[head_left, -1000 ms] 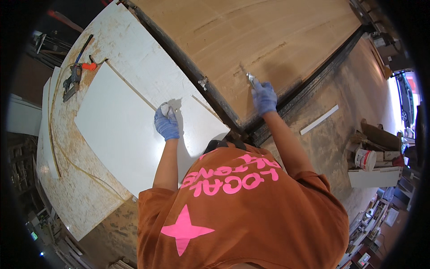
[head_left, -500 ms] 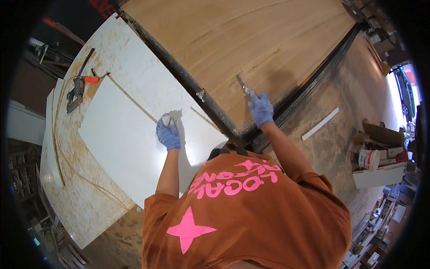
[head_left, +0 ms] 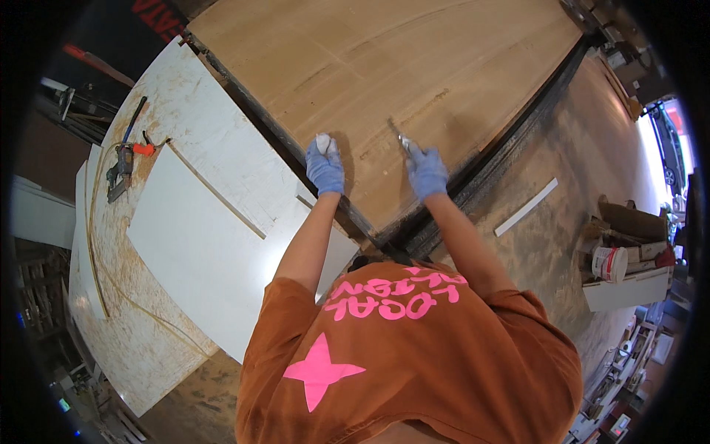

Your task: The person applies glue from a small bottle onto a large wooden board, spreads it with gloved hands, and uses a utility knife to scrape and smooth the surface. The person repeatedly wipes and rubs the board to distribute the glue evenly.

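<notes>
My left hand (head_left: 325,172), in a blue glove, is closed around a small white wad (head_left: 323,142), perhaps cloth or paper. It is over the near left edge of a large tan wooden panel (head_left: 370,81) with a dark border. To its right, my blue-gloved right hand (head_left: 427,174) grips a slim tool (head_left: 402,140) with a shiny metal part and a dark, narrow tip. That tip points away from me, at or just above the panel's surface; contact cannot be made out. Streaks and a dark smudge line (head_left: 429,102) mark the wood beyond it.
A white sheet (head_left: 207,251) with a thin strip (head_left: 214,189) on it lies on a dusty white table (head_left: 159,355) at left. A nail gun (head_left: 120,172) and hose rest there. At right are a white strip (head_left: 526,207) on the floor and a white bucket (head_left: 609,263) among scraps.
My left hand has moved right and away from me, from above the white sheet to the wooden panel's edge, still with the white wad. My right hand has shifted only slightly.
</notes>
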The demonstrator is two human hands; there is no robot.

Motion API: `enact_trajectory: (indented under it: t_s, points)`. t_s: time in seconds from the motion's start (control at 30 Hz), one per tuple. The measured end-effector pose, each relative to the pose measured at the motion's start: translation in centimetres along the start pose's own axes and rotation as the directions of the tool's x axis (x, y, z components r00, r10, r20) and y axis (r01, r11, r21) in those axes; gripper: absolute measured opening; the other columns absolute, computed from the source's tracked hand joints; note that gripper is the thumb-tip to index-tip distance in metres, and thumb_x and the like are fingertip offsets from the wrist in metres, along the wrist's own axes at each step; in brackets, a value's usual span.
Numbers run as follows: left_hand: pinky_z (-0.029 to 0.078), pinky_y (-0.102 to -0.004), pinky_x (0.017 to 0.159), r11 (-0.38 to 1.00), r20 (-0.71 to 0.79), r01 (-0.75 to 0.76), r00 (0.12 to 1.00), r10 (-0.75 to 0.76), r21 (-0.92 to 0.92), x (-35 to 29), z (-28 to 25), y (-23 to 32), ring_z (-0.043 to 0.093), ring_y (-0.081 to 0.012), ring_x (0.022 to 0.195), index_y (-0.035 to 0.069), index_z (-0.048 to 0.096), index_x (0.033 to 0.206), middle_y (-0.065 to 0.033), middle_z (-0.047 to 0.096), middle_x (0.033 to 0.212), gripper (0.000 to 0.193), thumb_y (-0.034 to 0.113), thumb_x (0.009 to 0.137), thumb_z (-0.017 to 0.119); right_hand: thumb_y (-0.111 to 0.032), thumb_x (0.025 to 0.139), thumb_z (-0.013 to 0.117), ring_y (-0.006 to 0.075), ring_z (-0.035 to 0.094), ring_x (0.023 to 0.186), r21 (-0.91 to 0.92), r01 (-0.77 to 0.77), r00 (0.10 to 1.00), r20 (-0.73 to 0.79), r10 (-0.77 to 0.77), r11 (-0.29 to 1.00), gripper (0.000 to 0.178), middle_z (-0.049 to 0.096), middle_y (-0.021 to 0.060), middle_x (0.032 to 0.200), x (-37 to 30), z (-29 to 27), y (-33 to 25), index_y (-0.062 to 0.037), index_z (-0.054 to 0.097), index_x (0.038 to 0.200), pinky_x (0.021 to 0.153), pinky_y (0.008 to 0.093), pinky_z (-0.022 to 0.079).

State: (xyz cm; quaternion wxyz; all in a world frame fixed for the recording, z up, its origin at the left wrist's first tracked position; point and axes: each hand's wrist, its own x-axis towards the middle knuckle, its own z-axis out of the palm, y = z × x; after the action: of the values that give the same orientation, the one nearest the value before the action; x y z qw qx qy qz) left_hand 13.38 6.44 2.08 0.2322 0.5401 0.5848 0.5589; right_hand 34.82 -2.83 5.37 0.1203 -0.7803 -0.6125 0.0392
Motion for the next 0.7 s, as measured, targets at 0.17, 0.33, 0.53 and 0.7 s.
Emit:
enact_trajectory:
  t_s: [0.17,0.33,0.53,0.7]
  points:
    - [0.049,-0.0397,0.086,0.915,0.077,-0.249,0.968,0.237,0.318,-0.7,0.3,0.4,0.064,-0.0314,0.091,0.007,0.067,0.097,-0.0130,0.067,0.096,0.017,0.017,0.083,0.066,-0.027,0.083,0.067,0.0358,0.057,0.098,0.105,-0.043,0.999,0.006,0.043,0.994,0.047,0.052,0.0157,0.106,-1.4,0.3,-0.1,-0.0254,0.054,0.128,0.082,0.0459,0.051]
    - [0.049,-0.0405,0.086,0.907,0.140,-0.270,0.962,0.236,0.324,-0.6,0.2,0.5,0.064,-0.0306,0.090,0.009,0.066,0.098,-0.0112,0.067,0.095,0.018,0.018,0.083,0.066,-0.026,0.081,0.070,0.0355,0.058,0.097,0.038,-0.077,0.997,-0.008,0.078,0.996,0.050,0.053,0.0138,0.105,1.3,0.1,0.8,-0.0266,0.056,0.128,0.083,0.0444,0.050]
    - [0.049,-0.0409,0.085,0.895,0.117,-0.297,0.955,0.273,0.333,-0.4,0.4,0.5,0.063,-0.0305,0.090,0.010,0.067,0.099,-0.0110,0.067,0.095,0.017,0.016,0.083,0.066,-0.024,0.085,0.066,0.0359,0.058,0.097,0.052,-0.043,0.999,-0.002,0.043,0.998,0.047,0.053,0.0151,0.108,-0.5,0.3,1.0,-0.0267,0.054,0.130,0.083,0.0449,0.050]
    - [0.049,-0.0403,0.085,0.907,0.148,-0.277,0.959,0.241,0.318,-0.5,0.1,1.1,0.063,-0.0297,0.092,0.010,0.066,0.099,-0.0109,0.067,0.097,0.018,0.016,0.083,0.066,-0.026,0.085,0.067,0.0353,0.058,0.097,0.063,-0.089,0.996,-0.008,0.089,0.994,0.045,0.052,0.0161,0.108,2.5,-0.6,1.8,-0.0245,0.057,0.128,0.082,0.0458,0.050]
